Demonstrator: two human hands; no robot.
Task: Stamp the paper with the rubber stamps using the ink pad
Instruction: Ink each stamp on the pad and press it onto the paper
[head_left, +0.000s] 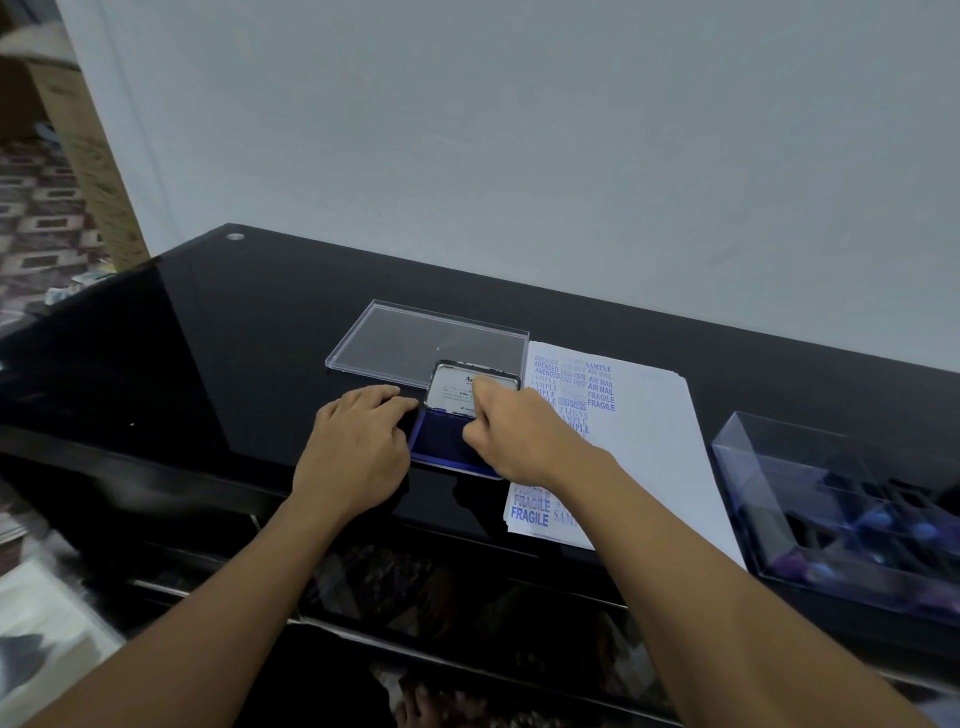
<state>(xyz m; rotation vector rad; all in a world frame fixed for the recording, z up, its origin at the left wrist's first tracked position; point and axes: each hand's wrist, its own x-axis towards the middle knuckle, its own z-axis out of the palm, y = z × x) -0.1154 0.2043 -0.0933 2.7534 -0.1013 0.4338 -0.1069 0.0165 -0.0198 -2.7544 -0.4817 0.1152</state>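
This looks like a room in a home rather than an office: a glossy black glass tabletop (208, 338) stands against a plain pale wall (519, 156), with a tall cardboard box (88, 156) and patterned floor covering (36, 223) at the left.

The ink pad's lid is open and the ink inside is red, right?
No, the ink is blue, not red. The head view shows the ink pad with its lid open and dark blue ink inside.
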